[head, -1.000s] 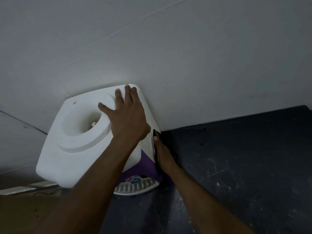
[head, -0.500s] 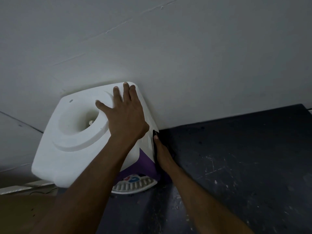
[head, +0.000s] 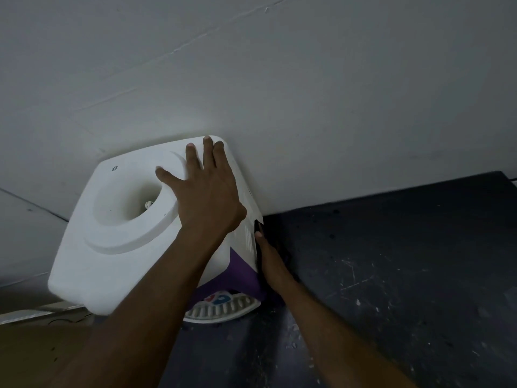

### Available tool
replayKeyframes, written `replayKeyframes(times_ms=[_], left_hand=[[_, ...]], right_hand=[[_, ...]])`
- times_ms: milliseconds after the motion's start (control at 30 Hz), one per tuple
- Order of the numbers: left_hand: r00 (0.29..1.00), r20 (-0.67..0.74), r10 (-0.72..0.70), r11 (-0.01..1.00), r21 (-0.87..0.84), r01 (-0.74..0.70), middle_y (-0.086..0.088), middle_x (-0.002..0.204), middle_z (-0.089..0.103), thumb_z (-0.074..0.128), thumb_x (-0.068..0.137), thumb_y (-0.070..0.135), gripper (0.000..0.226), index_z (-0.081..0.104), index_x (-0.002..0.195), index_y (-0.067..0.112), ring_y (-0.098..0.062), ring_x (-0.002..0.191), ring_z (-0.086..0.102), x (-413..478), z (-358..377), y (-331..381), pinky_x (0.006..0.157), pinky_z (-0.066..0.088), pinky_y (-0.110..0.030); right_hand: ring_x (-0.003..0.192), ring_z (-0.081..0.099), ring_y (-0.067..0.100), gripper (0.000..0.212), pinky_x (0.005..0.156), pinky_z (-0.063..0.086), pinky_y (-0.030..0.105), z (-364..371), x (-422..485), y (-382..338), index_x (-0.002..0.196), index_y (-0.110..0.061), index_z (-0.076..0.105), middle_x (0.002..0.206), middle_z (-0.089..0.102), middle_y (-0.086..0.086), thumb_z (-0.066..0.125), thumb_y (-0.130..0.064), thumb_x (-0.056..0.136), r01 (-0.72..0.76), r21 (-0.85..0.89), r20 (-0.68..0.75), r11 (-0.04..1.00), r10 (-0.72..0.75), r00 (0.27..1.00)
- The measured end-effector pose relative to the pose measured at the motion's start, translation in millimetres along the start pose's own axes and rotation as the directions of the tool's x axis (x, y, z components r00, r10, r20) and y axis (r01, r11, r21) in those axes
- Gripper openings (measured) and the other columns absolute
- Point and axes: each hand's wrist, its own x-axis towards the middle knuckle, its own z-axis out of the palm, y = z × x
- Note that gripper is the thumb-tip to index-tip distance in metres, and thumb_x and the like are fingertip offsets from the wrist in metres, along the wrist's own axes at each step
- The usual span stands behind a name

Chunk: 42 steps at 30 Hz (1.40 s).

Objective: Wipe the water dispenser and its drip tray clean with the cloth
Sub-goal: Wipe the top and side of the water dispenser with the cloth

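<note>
Little differs from half a second ago. Our left hand [head: 207,191] lies where it did, flat on the top of the white plastic water dispenser with a purple front [head: 112,247], fingers straight and spread, clasping nothing. Our right hand [head: 272,261] is still laid against the dispenser's vented right side, its fingertip a shade lower than before. Its fingers are stretched out along the panel and press the dark cloth [head: 256,224] flat against it rather than curling round it. Most of the cloth is hidden under the palm. Since a second ago the whole view has drifted slightly, so the dispenser sits a little further left.

The dispenser stands on the dark speckled counter [head: 391,261], its back close to the pale grey wall [head: 279,79]. The round bottle well [head: 128,203] sunk into its top holds only a small pale spike [head: 148,204] at the bottom. Low at the front, the white slotted drip tray [head: 223,308] juts out beneath the red and blue taps [head: 218,298]. We cannot tell whether there is water in it.
</note>
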Motion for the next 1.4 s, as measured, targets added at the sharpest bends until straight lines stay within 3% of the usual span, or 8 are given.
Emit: replayKeyframes(times_ms=[100,433,567,700,833,967,1167,1400], left_hand=[[1.0,0.003,0.007,1.0,0.004,-0.007,-0.006,0.17,-0.006,0.068,0.086,0.044,0.108,-0.005,0.159,0.011,-0.032,0.156,-0.001,-0.5,-0.5,-0.1,0.11,0.018,-0.077],[1.0,0.013,0.008,1.0,0.001,-0.009,-0.007,0.17,-0.008,0.066,0.087,0.043,0.108,-0.007,0.159,0.011,-0.032,0.156,-0.003,-0.2,-1.5,-0.3,0.111,0.017,-0.077],[1.0,0.008,0.01,1.0,-0.003,-0.01,-0.007,0.169,-0.008,0.067,0.086,0.045,0.108,-0.007,0.159,0.011,-0.032,0.156,-0.003,-0.2,-0.6,-0.4,0.111,0.016,-0.077],[1.0,-0.007,0.009,1.0,-0.007,-0.009,-0.007,0.169,-0.007,0.064,0.087,0.048,0.107,-0.005,0.159,0.011,-0.031,0.156,-0.002,-0.6,-0.6,-0.7,0.111,0.017,-0.077],[1.0,-0.014,0.005,1.0,-0.021,-0.006,-0.007,0.17,-0.006,0.062,0.089,0.048,0.103,-0.004,0.159,0.012,-0.031,0.156,-0.001,-0.8,-0.9,-0.6,0.111,0.017,-0.077],[1.0,-0.01,0.006,1.0,-0.005,-0.006,-0.007,0.17,-0.006,0.064,0.088,0.05,0.106,-0.004,0.159,0.013,-0.032,0.156,-0.001,0.0,-0.1,-0.5,0.111,0.016,-0.077],[1.0,-0.013,0.018,1.0,-0.017,-0.018,-0.007,0.17,-0.007,0.066,0.084,0.053,0.111,-0.005,0.159,0.012,-0.032,0.156,-0.001,1.4,2.7,-1.5,0.11,0.016,-0.078],[1.0,-0.015,0.025,1.0,-0.005,-0.025,-0.007,0.169,-0.009,0.068,0.084,0.048,0.113,-0.007,0.159,0.012,-0.033,0.156,-0.003,2.6,6.0,-1.7,0.11,0.016,-0.079]], right_hand=[[0.153,0.025,0.019,0.072,0.128,0.016,0.048,-1.4,6.0,-9.1,0.162,-0.042,0.016,0.169,0.025,-0.005,0.029,-0.075,0.1,-0.013,-0.018,-0.005,1.0,0.013,1.0],[0.157,0.016,0.02,0.087,0.129,0.01,0.05,-1.7,27.0,-31.9,0.165,-0.033,0.012,0.172,0.016,-0.001,0.025,-0.082,0.094,-0.04,0.016,-0.044,0.999,0.04,0.998],[0.151,0.024,0.008,0.082,0.119,0.017,0.029,7.8,14.2,-42.8,0.163,-0.035,0.015,0.168,0.024,-0.009,0.03,-0.077,0.094,0.14,0.085,-0.023,0.986,-0.139,0.99],[0.146,0.031,0.003,0.06,0.115,0.024,0.019,13.6,7.1,-66.0,0.164,-0.028,0.02,0.167,0.027,-0.01,0.03,-0.05,0.109,0.27,0.137,0.004,0.953,-0.273,0.962],[0.133,0.037,-0.02,0.058,0.102,0.031,-0.002,19.6,-3.6,-87.1,0.164,-0.024,0.019,0.169,0.022,-0.011,0.029,-0.044,0.11,0.384,0.127,0.101,0.915,-0.397,0.912],[0.155,0.02,0.002,0.068,0.126,0.016,0.025,24.6,-10.6,-98.2,0.165,-0.021,0.015,0.171,0.019,-0.009,0.029,-0.047,0.103,0.469,0.105,0.137,0.877,-0.48,0.866],[0.15,0.027,-0.005,0.068,0.12,0.025,0.015,16.9,10.5,-73.9,0.164,-0.021,0.014,0.17,0.019,-0.01,0.033,-0.043,0.103,0.425,0.112,0.129,0.898,-0.438,0.89],[0.151,0.021,-0.001,0.062,0.129,0.012,0.032,-0.5,34.9,-30.1,0.164,-0.03,0.013,0.167,0.018,-0.018,0.031,-0.049,0.108,0.284,0.033,0.07,0.958,-0.286,0.956]])
